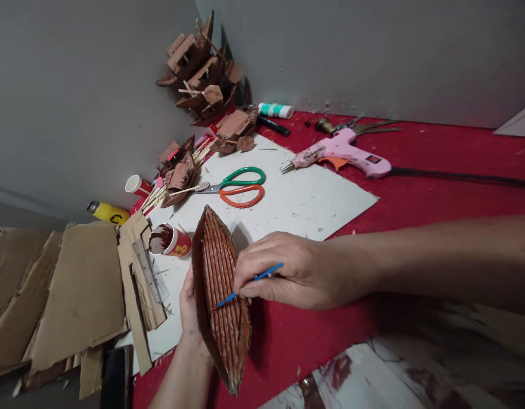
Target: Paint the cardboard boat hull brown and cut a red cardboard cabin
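In the head view, the only one we have, the cardboard boat (pixel 222 272) takes centre stage, its ribbed inside turned up to the camera and glossy brown. Here's the left hand (pixel 188 301), coming in along the boat's left side and cupped round the hull; most of its fingers are hidden behind the cardboard, so how tightly it grips, I cannot tell. Over on the other side, the right hand (pixel 279 271) has thumb and fingers closed in a pinch on a slim blue brush (pixel 232 296). And this is the relation that counts: the boat's long axis runs nearly top to bottom of the view, far point leaning a touch left, ridges following it, while the brush slants across from the right, its tip down at the ribbed floor, left of the middle. The boat lies to the left of the right hand, whose knuckles overlap the right-hand rim; touching or not, no telling. The left hand is nearer, right against the hull. Just beyond the boat's left rim, a paper cup (pixel 182 244) smeared brown inside; farther off on the red-covered bench (pixel 437 204), scissors (pixel 241 196) and a pink glue gun (pixel 360 159).
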`<action>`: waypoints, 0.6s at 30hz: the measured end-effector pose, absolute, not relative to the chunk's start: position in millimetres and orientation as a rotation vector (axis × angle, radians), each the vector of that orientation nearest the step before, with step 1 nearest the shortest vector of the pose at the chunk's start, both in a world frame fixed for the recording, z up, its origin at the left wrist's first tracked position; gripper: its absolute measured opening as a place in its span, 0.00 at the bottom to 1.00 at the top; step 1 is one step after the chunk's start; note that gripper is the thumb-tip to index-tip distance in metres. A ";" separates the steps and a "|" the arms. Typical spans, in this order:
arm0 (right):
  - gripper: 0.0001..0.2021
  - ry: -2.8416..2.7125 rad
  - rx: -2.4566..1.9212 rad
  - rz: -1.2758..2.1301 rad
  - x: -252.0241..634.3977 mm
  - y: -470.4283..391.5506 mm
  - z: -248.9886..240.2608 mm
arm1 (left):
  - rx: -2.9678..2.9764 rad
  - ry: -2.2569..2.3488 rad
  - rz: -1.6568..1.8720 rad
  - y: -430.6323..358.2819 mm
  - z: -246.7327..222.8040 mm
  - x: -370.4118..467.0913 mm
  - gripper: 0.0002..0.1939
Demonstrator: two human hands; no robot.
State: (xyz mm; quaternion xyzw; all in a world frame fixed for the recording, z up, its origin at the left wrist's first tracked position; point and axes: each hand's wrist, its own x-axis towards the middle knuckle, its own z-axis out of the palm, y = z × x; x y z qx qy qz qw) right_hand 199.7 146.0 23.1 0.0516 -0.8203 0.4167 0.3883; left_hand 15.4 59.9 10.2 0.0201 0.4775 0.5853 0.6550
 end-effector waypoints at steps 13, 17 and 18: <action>0.05 -1.940 -0.126 0.629 196.2 168.2 12.9 | 0.218 0.969 1.195 58.7 14.5 16.5 0.23; 0.06 -2.002 -0.028 0.705 194.5 158.1 12.8 | 0.176 0.973 1.237 58.5 13.7 17.3 0.21; 0.07 -2.016 0.016 0.766 194.6 153.8 14.0 | 0.154 0.973 1.263 58.6 13.1 17.0 0.20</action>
